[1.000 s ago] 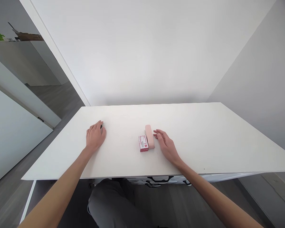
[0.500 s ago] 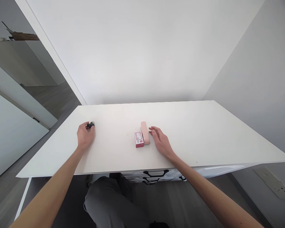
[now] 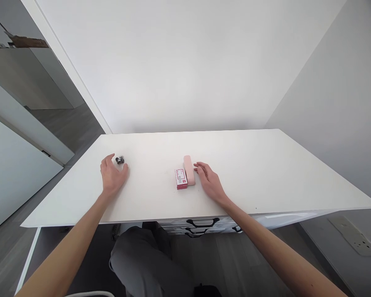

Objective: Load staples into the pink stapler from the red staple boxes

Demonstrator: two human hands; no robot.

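On a white table (image 3: 259,165) lie a pink stapler (image 3: 189,170) and, touching its left side, a small red and white box (image 3: 181,179). My right hand (image 3: 209,182) rests flat on the table just right of the stapler, fingers stretched toward it. A small black clip (image 3: 120,160) lies at the left. My left hand (image 3: 113,175) is open just behind it, thumb and forefinger spread on either side of the clip and apart from it.
White walls meet behind and to the right of the table. Drawers with black handles (image 3: 200,225) sit under the table's near edge, above my lap. A doorway and a shelf (image 3: 21,43) are at the left.
My left hand slid left, set the black clip on the table and opened its fingers away from it. My right hand stayed beside the stapler. The view shifted slightly.
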